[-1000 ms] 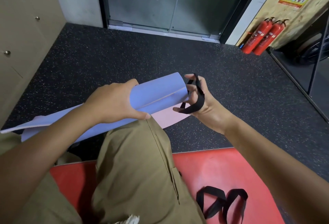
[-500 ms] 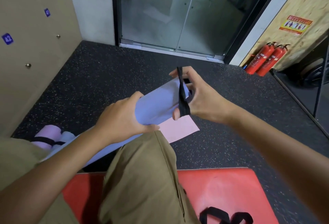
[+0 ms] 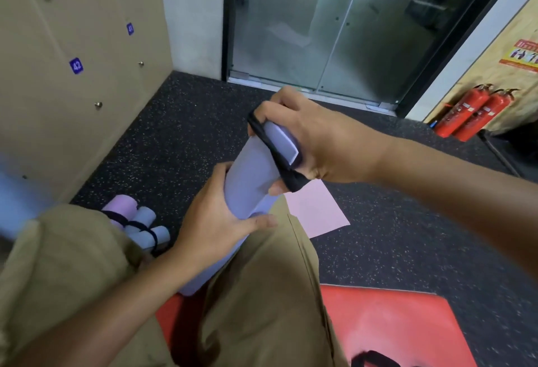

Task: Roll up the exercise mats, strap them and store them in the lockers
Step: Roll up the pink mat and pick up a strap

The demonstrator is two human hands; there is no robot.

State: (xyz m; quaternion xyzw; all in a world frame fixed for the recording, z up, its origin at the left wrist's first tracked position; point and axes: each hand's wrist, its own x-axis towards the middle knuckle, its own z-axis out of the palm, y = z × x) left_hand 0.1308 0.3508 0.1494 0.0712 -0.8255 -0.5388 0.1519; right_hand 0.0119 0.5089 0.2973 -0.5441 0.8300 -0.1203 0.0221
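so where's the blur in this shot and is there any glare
Head view: the hands and rolled mat are fairly sharp, but the mat's far end at the left edge smears into a blue streak, and the black strap at the bottom edge is soft. The glass doors carry pale reflections; the lockers lean from wide-angle distortion.

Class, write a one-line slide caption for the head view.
Left hand grips the rolled mat while right hand pulls a strap over its end.
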